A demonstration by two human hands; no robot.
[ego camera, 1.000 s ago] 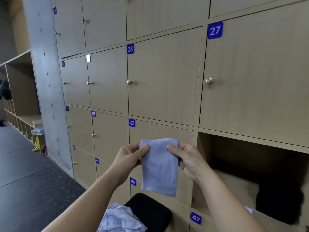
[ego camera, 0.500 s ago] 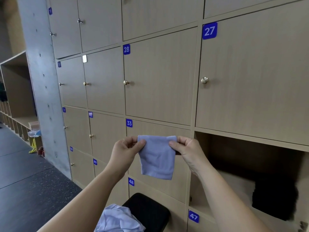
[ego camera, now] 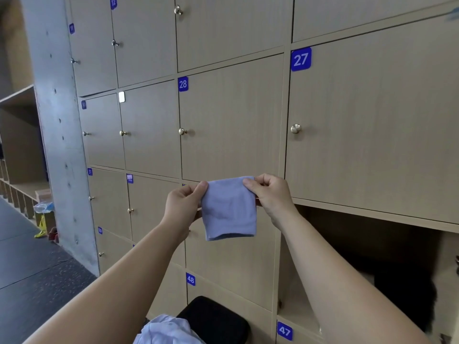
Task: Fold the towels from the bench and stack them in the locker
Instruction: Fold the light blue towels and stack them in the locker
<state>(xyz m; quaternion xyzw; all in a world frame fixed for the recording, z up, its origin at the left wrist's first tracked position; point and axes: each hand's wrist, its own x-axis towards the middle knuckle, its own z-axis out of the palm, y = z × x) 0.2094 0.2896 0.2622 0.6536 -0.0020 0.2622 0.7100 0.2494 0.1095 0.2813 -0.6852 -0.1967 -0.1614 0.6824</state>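
Before the lockers [ego camera: 231,130], folded towel [ego camera: 228,212] hanging down; left hand [ego camera: 185,207], right hand [ego camera: 269,197] pinching its top corners

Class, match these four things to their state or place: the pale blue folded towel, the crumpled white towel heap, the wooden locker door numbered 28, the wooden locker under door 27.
Things:
1 pale blue folded towel
2 crumpled white towel heap
3 wooden locker door 28
4 wooden locker under door 27

States:
A open
B pinched by left hand and right hand
C shut
D against the black padded bench

Pairs: 1-B, 2-D, 3-C, 4-A
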